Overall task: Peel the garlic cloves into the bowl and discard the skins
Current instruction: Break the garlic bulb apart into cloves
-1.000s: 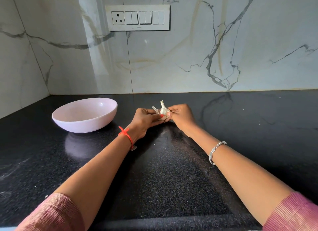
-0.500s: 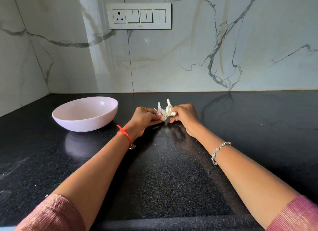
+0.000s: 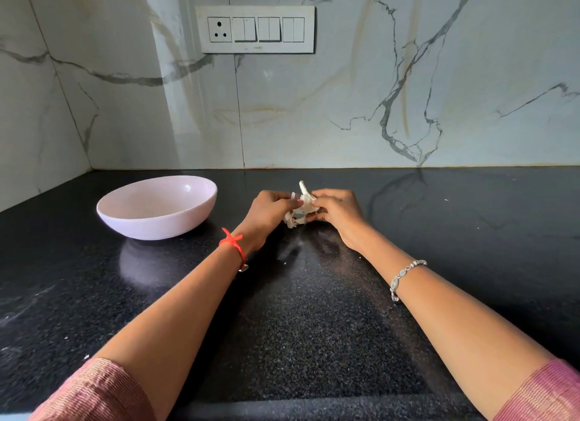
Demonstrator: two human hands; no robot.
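A white garlic bulb with loose papery skin is held just above the black counter, near the back wall. My left hand pinches its left side. From the right, my right hand pinches it with fingers curled. Flaps of skin hang under the bulb. A pale pink bowl stands on the counter to the left of my hands, and nothing shows inside it.
A marble wall rises behind the counter, with a switch panel high on it. Another wall closes the left corner behind the bowl. A few tiny skin flecks lie on the counter.
Both hands have pulled at the bulb; the skin has split open and more flaps now hang below it. The bowl has not moved.
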